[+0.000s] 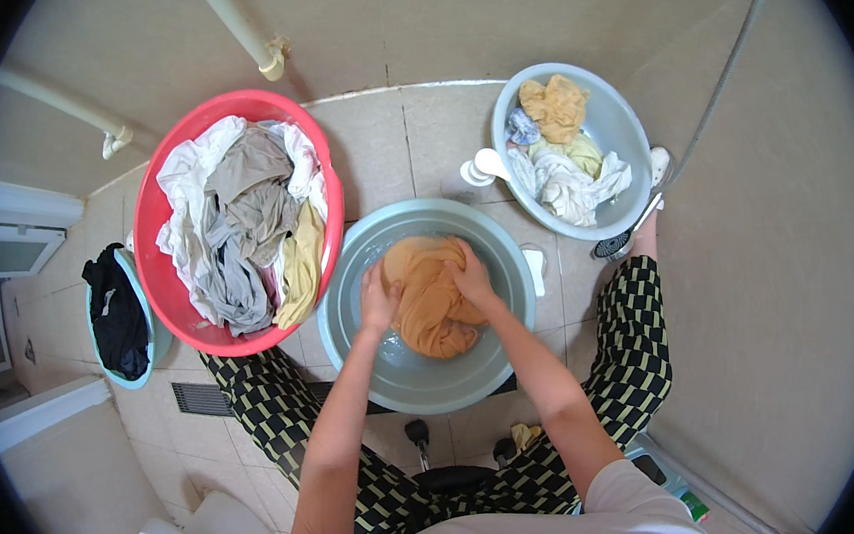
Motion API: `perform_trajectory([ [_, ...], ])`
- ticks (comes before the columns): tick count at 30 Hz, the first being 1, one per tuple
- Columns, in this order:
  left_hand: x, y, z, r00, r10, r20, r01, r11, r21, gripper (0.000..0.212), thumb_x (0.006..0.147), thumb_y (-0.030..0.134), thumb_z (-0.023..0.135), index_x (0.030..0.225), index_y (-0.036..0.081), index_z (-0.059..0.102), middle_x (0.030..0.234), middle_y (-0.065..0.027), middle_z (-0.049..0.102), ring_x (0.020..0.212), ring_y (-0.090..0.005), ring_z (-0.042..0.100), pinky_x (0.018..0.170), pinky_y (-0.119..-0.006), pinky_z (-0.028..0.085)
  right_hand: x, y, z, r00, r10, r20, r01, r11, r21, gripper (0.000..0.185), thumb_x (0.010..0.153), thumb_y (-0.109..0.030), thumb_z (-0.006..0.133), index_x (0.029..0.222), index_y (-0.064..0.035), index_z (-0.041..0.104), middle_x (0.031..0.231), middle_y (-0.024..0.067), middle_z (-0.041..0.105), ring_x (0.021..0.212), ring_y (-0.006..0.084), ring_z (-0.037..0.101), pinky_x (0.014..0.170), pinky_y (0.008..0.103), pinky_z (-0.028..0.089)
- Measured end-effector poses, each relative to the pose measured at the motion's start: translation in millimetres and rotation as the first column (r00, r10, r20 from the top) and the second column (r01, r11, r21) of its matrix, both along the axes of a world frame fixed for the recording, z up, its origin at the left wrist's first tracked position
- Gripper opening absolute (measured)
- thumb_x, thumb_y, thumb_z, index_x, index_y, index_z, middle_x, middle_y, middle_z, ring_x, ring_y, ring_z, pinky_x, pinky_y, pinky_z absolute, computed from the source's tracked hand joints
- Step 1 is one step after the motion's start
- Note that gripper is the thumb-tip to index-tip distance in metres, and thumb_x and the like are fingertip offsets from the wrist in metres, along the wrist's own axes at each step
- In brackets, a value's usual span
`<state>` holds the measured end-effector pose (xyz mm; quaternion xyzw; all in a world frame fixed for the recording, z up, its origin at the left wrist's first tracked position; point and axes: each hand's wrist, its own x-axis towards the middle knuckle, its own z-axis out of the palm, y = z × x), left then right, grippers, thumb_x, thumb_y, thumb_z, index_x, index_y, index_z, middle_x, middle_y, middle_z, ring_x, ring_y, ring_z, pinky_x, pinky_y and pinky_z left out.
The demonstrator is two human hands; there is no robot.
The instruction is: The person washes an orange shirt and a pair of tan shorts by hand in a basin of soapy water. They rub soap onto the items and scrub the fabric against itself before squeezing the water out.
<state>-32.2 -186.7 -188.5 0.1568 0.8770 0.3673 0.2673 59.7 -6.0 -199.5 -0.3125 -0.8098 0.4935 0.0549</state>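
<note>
A wet orange cloth [431,319] lies bunched in a grey-blue plastic basin [437,394] with some water and a few suds in it. My left hand [379,298] holds the cloth at its left edge, fingers partly hidden from above. On the opposite side, my right hand [470,275] grips the upper right folds, with its fingertips tucked into the fabric. Part of the cloth near the top is puffed up between my hands. The basin stands on the floor between my knees.
To the left, a red basin [249,345] holds grey, white and yellow laundry. A pale blue basin [636,198] at the upper right holds smaller garments. A white pump bottle [477,171], a shower head [613,245] and a teal basin [129,379] with black clothes are nearby.
</note>
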Motion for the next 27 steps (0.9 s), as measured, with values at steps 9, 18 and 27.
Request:
perform_trajectory([
  [9, 56.1, -6.6, -46.3, 0.992, -0.119, -0.035, 0.091, 0.888, -0.452, 0.062, 0.084, 0.029, 0.05, 0.137, 0.016, 0.023, 0.136, -0.0176, 0.031, 0.123, -0.0363, 0.032, 0.104, -0.048, 0.017, 12.2, -7.2, -18.5, 0.885, 0.303, 0.354, -0.393, 0.893, 0.218, 0.033, 0.081, -0.024, 0.055, 0.111, -0.0136, 0.046, 0.113, 0.014, 0.04, 0.102, 0.0344, 0.045, 0.08, 0.0448, 0.043],
  [18, 19.8, 12.6, -35.0, 0.155, -0.243, 0.958, -0.921, 0.314, 0.229, 0.04, 0.09, 0.028, 0.037, 0.126, 0.011, 0.041, 0.126, -0.0123, 0.044, 0.112, -0.027, 0.046, 0.096, -0.041, 0.036, 7.1, -112.1, 35.7, 0.992, -0.019, -0.124, 0.034, 0.992, 0.121, 0.022, 0.079, -0.024, 0.056, 0.081, -0.003, 0.049, 0.08, 0.0165, 0.051, 0.075, 0.0347, 0.051, 0.066, 0.042, 0.04],
  [27, 49.4, 14.8, 19.3, 0.281, -0.264, 0.923, -0.792, 0.479, 0.378, 0.044, 0.093, 0.033, 0.031, 0.126, 0.006, 0.04, 0.122, -0.0125, 0.048, 0.112, -0.026, 0.047, 0.097, -0.041, 0.036, -0.1, -128.3, 91.0, 0.843, 0.249, -0.477, -0.097, 0.942, 0.322, 0.026, 0.07, -0.022, 0.067, 0.061, -0.0063, 0.049, 0.058, 0.0087, 0.049, 0.051, 0.0264, 0.052, 0.048, 0.0339, 0.042],
])
